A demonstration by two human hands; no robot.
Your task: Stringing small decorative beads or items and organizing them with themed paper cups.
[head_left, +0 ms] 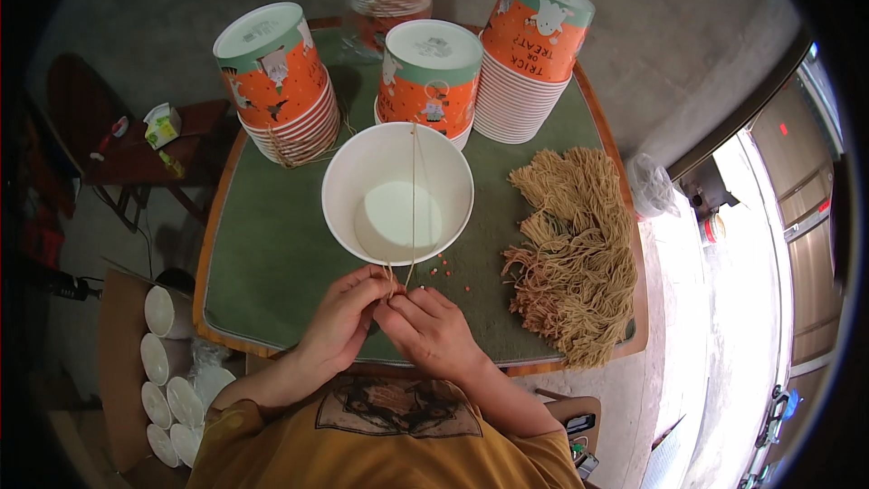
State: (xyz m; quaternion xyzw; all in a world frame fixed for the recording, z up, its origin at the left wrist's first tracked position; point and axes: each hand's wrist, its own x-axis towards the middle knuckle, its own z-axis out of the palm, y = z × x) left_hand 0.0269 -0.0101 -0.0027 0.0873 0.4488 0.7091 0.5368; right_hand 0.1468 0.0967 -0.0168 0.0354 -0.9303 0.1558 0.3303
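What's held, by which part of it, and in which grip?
Thin tan cord, pinched at its near stretch, by the near rim of the white bucket, between left grip and right grip. Can't tell whether that's an end.

Open-topped white bucket (348,186), thin tan cord (415,190) across its mouth

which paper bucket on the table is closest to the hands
The bucket showing its white inside, just beyond the left hand and right hand; the orange-printed stacks stand farther back.
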